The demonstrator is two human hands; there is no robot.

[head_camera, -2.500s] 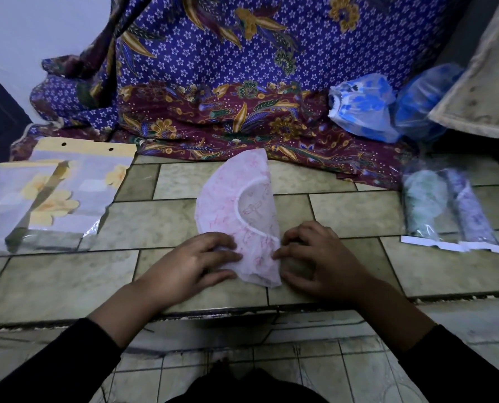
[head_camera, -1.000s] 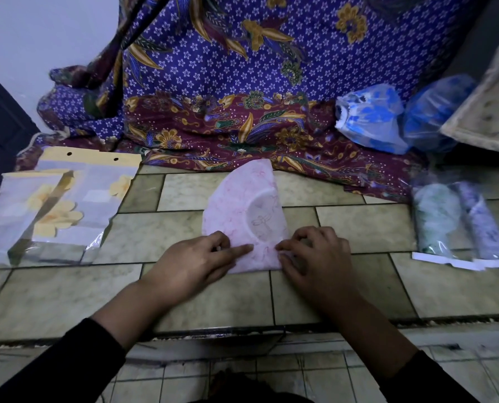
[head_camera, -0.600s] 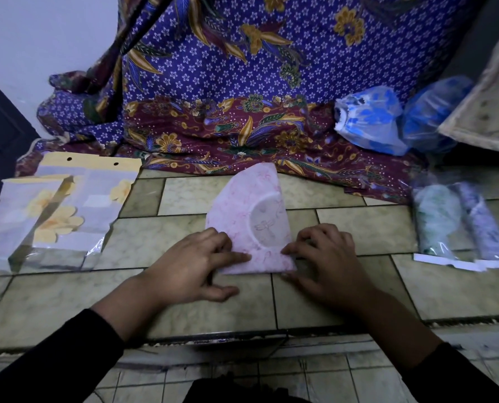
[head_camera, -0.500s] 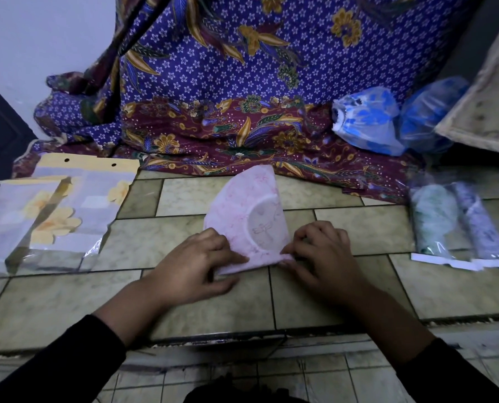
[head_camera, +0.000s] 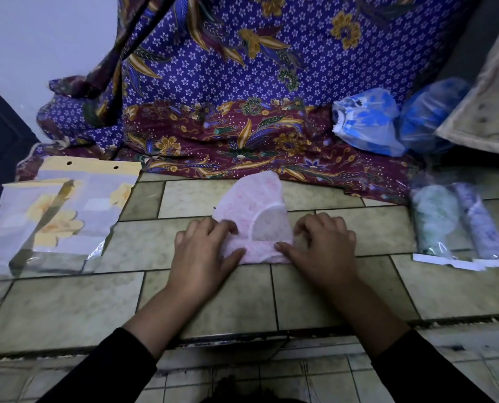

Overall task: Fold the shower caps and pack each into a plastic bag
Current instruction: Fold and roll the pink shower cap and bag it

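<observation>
A pink shower cap (head_camera: 257, 207), folded flat into a narrow wedge, lies on the tiled ledge (head_camera: 68, 312) in front of me. Its near end is turned up into a fold. My left hand (head_camera: 204, 254) grips the fold's left side, thumb along the near edge and fingers on top. On the right side my right hand (head_camera: 324, 248) grips the same fold, thumb at the edge and fingers curled. Empty plastic bags (head_camera: 59, 219) with a yellow flower print lie at the left.
Two packed bags, one with a green cap (head_camera: 434, 225) and one with a purple cap (head_camera: 483, 231), lie at the right. Two blue shower caps (head_camera: 367, 123) sit on the batik cloth (head_camera: 242, 112) behind. The ledge's front edge (head_camera: 242, 335) drops to lower tiles.
The cap's near end has been folded up and away from me, so the cap is shorter. Both hands have moved forward onto it.
</observation>
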